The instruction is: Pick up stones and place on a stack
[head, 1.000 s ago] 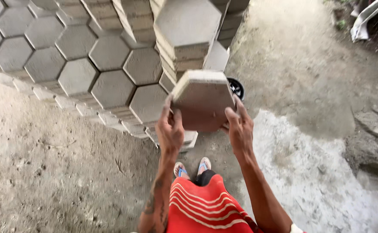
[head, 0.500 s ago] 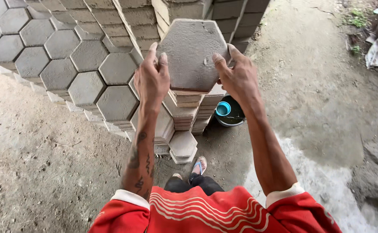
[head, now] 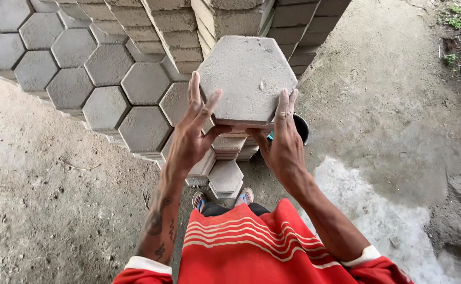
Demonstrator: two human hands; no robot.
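Note:
I hold a grey hexagonal concrete paver (head: 246, 79) flat between both hands, on top of a tall stack of like pavers (head: 230, 144) in front of me. My left hand (head: 193, 134) grips its left edge with fingers spread up over the top face. My right hand (head: 282, 142) clasps the right front edge from below, fingers up the side. A shorter pile of hexagonal pavers (head: 225, 178) stands by my feet.
Rows of stacked hexagonal pavers (head: 83, 73) fill the upper left, with taller stacks (head: 188, 26) behind. A dark bucket (head: 301, 129) sits behind the stack on the right. Dirt ground lies to the left; pale concrete residue (head: 378, 221) and rubble lie to the right.
The paver went from chest height, tilted, up and forward onto the top of the tall stack. Both hands kept hold of it and now rest lower along its front edges.

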